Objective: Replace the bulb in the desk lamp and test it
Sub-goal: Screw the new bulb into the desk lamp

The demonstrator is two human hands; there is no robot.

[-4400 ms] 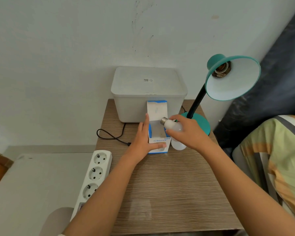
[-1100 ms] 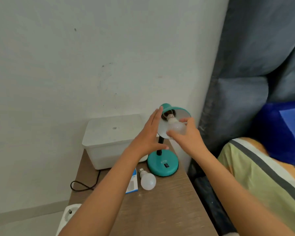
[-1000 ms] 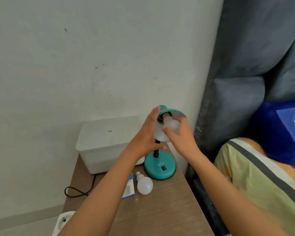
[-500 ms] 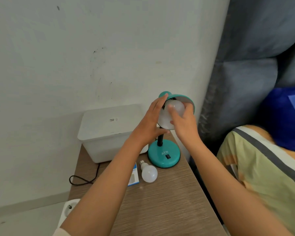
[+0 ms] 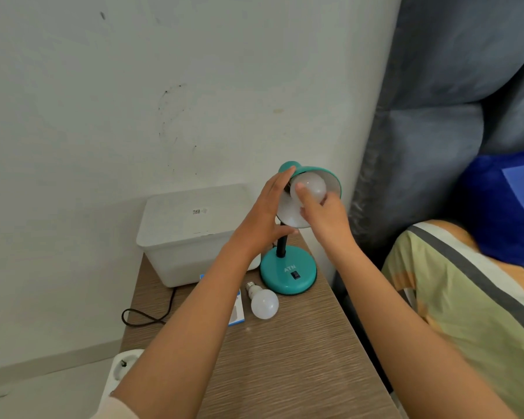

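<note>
The teal desk lamp stands at the table's back right, its round base carrying a black switch. My left hand grips the left rim of the teal lamp shade. A white bulb sits inside the shade at the socket, with my right hand closed on it by thumb and fingers. The socket itself is hidden behind the bulb. A second white bulb lies on the wooden table in front of the base, beside a blue and white bulb box.
A white lidded plastic bin stands against the wall at the table's back left. A black cord loops off the table's left edge. A white power strip lies below left. A grey headboard and striped bedding lie right.
The bulb went from the box up into the lamp shade; over the last second my right hand pushed it deeper to the socket while my left hand stayed on the shade.
</note>
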